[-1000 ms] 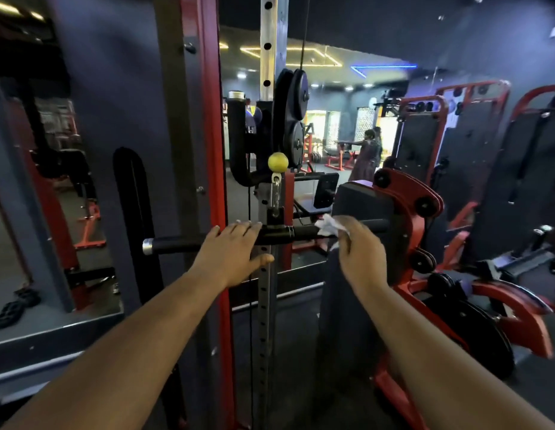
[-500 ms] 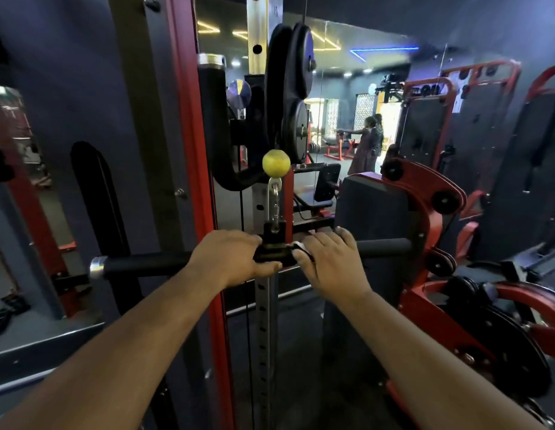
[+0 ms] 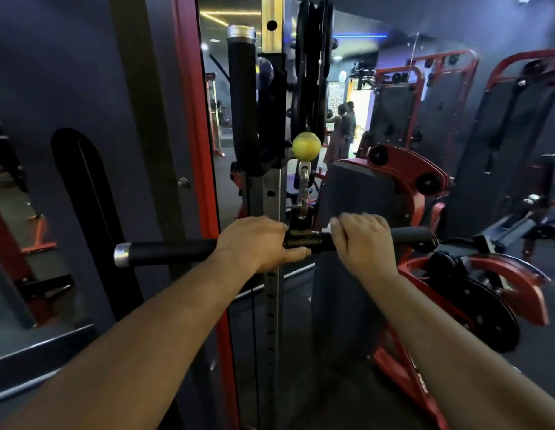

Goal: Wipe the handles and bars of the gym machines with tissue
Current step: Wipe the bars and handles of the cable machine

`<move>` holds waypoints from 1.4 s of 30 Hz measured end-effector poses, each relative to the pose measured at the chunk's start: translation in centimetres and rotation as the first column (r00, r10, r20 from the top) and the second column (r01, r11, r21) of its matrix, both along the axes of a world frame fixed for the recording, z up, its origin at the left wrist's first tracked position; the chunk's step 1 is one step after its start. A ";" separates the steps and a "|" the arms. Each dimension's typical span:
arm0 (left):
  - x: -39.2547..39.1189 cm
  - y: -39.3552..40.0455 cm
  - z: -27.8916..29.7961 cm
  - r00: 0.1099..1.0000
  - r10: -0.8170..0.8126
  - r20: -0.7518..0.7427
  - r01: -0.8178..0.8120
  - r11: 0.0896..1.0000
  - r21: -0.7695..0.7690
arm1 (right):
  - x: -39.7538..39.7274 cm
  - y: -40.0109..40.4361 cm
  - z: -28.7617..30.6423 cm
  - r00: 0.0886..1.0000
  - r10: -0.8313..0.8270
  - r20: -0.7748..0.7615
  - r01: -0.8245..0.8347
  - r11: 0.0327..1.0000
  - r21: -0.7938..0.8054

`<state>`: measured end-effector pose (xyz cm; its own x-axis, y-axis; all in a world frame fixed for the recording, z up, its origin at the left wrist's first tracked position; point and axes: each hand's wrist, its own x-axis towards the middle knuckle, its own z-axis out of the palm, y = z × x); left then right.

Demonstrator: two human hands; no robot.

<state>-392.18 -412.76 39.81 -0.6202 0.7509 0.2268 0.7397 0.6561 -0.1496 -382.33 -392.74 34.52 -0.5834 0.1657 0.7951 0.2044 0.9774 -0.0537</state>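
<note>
At frame centre: cable bar [image 3: 170, 252] lying horizontal, long axis left-right. Left hand [image 3: 257, 240] wrapped around bar beside swivel. Right hand [image 3: 361, 240] curled over bar, tissue [image 3: 334, 219] barely visible under fingers. Unwiped right grip [image 3: 411, 234] just beside, rightward; right hand nearer.

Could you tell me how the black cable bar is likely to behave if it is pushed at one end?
The bar hangs from a single central clip, so it would probably swing or pivot. The left hand gripping it likely steadies that. Its grips look padded, so probably not slippery.
</note>
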 end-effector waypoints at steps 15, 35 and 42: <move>-1.5 -1.2 -0.3 0.998 -0.061 -0.011 0.061 0.998 0.029 | 0.6 0.7 0.4 0.985 -0.098 0.139 0.114 0.987 -0.114; -3.2 -1.2 -0.6 0.999 -0.025 0.021 0.024 0.999 0.031 | -0.3 4.5 -3.8 0.994 -0.094 0.046 0.102 0.974 -0.201; -4.0 -1.2 -0.7 0.999 -0.010 0.036 0.009 0.999 0.039 | -1.8 -0.3 -3.0 0.999 -0.022 0.039 0.031 0.969 -0.245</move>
